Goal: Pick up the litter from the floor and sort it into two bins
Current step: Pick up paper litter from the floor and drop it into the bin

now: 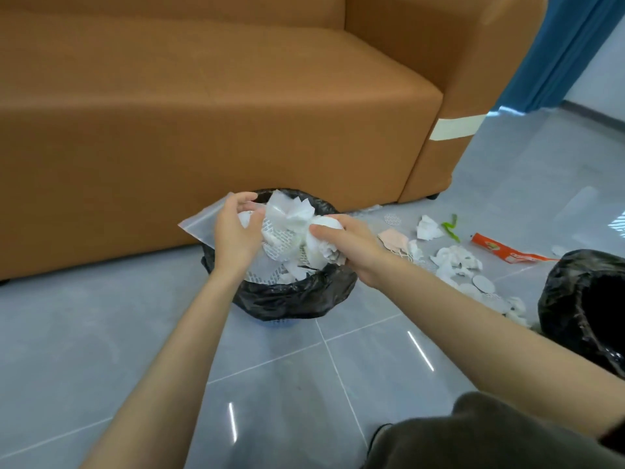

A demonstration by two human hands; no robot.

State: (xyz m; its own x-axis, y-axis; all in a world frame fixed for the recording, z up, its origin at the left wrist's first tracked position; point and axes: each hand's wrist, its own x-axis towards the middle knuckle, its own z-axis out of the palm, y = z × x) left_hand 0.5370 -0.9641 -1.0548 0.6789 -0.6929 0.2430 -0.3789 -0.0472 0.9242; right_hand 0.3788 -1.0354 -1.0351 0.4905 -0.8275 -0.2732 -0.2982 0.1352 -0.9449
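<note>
Black plastic lines the round bin (294,296), which stands on the grey tiled floor (118,333) just in front of the orange-brown sofa (203,113). The bin already holds white scraps and perforated white pieces, up near its rim. Both hands are over its mouth.

Left hand (233,231): grip closed, fingers and thumb curled round a clear plastic sheet (198,225) that sticks out past the bin's left rim.

Right hand (350,247): grip closed tight on a bundle of crumpled white paper and film (291,216), which spans between the two hands above the bin.

We judge this step to be the drop into this bin, not yet let go.

Litter left on the floor lies right of the bin, between it and a second black-lined bin (575,299) at the far right of our view:
- crumpled white tissues (453,260)
- flat round white discs (483,283)
- a pale pink mask-like piece (394,239)
- a green strip (451,228)
- an orange-red wrapper (507,250)

Risks as we see them:
- The bundle is wide and loose and the sheet overhangs the rim, so an uneven release could send pieces down the outside onto the floor.
- The bin looks nearly full, so light paper may spring back out.
- The bundle appears mixed, paper with film, so dropping it whole may put material in the wrong bin.
- The liner is only folded over the rim, so pressing the load down could drag it inward.
</note>
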